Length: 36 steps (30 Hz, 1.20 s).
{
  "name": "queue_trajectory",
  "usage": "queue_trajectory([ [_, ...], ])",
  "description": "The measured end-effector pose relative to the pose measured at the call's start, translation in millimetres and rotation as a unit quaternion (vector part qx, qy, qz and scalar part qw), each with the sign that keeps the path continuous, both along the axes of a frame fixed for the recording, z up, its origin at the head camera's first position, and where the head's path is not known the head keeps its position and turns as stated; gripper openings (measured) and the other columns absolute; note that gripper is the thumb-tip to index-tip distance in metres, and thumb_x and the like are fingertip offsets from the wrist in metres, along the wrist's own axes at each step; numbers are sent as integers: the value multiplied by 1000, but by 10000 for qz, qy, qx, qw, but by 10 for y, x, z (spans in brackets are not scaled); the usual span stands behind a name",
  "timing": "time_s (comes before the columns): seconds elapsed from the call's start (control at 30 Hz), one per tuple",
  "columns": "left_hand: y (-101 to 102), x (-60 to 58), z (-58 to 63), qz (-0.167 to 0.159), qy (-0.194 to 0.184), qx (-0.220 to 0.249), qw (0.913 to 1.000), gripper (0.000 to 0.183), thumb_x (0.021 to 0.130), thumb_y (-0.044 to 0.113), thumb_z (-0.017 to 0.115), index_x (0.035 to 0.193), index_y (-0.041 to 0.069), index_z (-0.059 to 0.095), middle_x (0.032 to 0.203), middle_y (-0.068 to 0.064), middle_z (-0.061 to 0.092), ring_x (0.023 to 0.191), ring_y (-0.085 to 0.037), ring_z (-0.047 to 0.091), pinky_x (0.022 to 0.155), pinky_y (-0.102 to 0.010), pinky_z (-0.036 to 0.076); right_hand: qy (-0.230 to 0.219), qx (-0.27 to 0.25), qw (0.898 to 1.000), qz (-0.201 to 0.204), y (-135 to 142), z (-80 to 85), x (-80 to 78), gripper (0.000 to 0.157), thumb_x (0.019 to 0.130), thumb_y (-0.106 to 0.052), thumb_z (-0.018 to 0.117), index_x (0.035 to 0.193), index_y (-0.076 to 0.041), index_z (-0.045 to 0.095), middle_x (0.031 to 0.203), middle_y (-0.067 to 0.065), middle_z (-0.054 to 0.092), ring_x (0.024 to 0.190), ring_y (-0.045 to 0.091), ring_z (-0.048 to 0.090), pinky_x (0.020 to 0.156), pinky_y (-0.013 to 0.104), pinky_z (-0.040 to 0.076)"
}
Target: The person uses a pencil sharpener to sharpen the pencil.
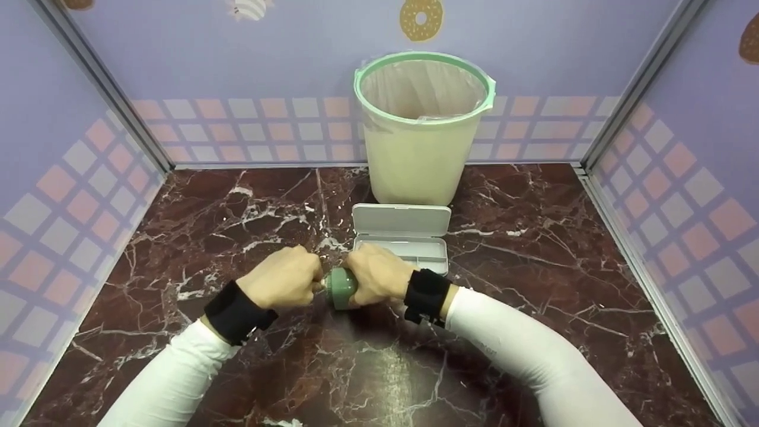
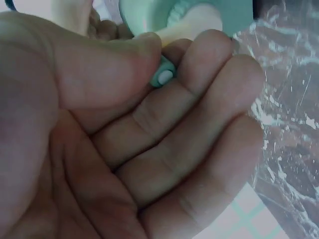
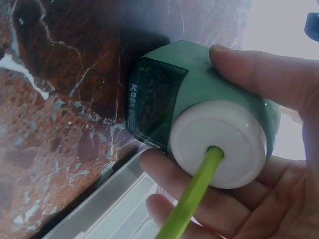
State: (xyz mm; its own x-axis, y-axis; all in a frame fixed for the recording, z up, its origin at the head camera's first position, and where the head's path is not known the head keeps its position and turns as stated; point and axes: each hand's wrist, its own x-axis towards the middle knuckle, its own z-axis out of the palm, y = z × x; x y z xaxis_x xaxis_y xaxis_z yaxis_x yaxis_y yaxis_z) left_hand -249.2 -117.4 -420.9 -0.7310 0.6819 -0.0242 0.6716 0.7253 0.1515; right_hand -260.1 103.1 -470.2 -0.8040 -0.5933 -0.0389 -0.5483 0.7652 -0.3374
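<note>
A green hand-crank pencil sharpener [image 1: 341, 289] lies at the middle of the table, gripped from its right side by my right hand [image 1: 379, 274]. Its dark see-through shavings window [image 3: 152, 104] shows in the right wrist view. From the hole in its white round face [image 3: 237, 144], a light green pencil [image 3: 192, 196] sticks out towards that wrist. My left hand [image 1: 284, 277] is on the sharpener's left, thumb and fingers pinching the small teal crank knob [image 2: 163, 74]. A cream crank arm [image 2: 192, 27] runs from there to the green body.
Just beyond my right hand lies an open white pencil case [image 1: 402, 220], its lid raised and its compartments partly hidden. Behind it stands a pale bin [image 1: 418, 160] with a green rim and a clear liner. Patterned walls [image 1: 249, 133] close off the back and both sides.
</note>
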Motion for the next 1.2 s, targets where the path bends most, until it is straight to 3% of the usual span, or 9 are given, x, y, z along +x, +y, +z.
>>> queue_trajectory([
  [0.2,45,128,-73,-66,-51,-260,9996,28,70,2,80,66,15,56,66,-8,67,55,-27,60,57,-48,60,115,-33,9999,12,5,-7,4,34,74,-28,99,91,-14,73,84,1,75,71,15,60,65,32,55],
  [0.33,95,119,-144,-155,-132,-276,9994,25,70,3,81,69,13,58,70,-13,70,59,-34,66,61,-54,62,103,32,9999,-114,31,-5,-2,32,74,-27,98,87,-14,72,81,0,73,69,15,59,63,31,52],
  [0.43,66,74,-224,-201,-315,-157,9992,21,69,4,81,68,12,62,68,-10,70,58,-29,64,60,-51,61,0,41,9999,-136,25,-8,0,32,74,-28,99,88,-15,73,81,-1,73,69,14,60,63,30,52],
  [0.57,-26,-44,-384,-204,-1072,111,9940,13,75,6,85,67,11,76,62,-3,74,54,-13,58,59,-35,58,-27,44,9999,-92,4,-10,-2,33,75,-30,99,92,-15,74,84,-2,74,73,13,60,65,29,52],
  [0.67,-73,-146,-505,5,-1862,269,9821,12,82,7,86,72,11,84,61,1,76,51,-2,58,57,-25,56,39,64,10000,-16,1,-6,-7,34,75,-31,100,92,-14,76,84,-1,75,73,13,60,65,30,51],
  [0.73,-81,-210,-565,204,-2270,334,9731,11,85,6,86,75,10,85,62,1,78,49,-2,63,55,-23,57,54,68,10000,11,7,-5,-9,34,74,-31,100,91,-14,76,83,-1,75,72,13,60,65,30,51],
  [0.87,-59,-334,-619,460,-2643,388,9626,12,83,4,87,73,9,83,63,-3,78,51,-12,71,53,-25,59,120,80,9999,33,21,-10,-14,35,74,-32,100,93,-15,77,86,-1,76,75,14,62,67,31,54],
  [1.03,-51,-470,-635,338,-2526,274,9666,15,81,4,89,69,10,81,61,-3,77,49,-10,68,51,-23,55,102,89,9998,148,19,-20,-21,36,75,-34,100,96,-14,78,90,0,78,78,15,63,70,31,56],
  [1.2,-59,-572,-651,-100,-1966,225,9802,15,75,3,85,64,11,78,53,8,64,48,-4,49,49,-23,41,149,115,9994,279,10,-32,-43,32,76,-33,99,90,-14,78,81,-1,75,72,14,58,64,29,48],
])
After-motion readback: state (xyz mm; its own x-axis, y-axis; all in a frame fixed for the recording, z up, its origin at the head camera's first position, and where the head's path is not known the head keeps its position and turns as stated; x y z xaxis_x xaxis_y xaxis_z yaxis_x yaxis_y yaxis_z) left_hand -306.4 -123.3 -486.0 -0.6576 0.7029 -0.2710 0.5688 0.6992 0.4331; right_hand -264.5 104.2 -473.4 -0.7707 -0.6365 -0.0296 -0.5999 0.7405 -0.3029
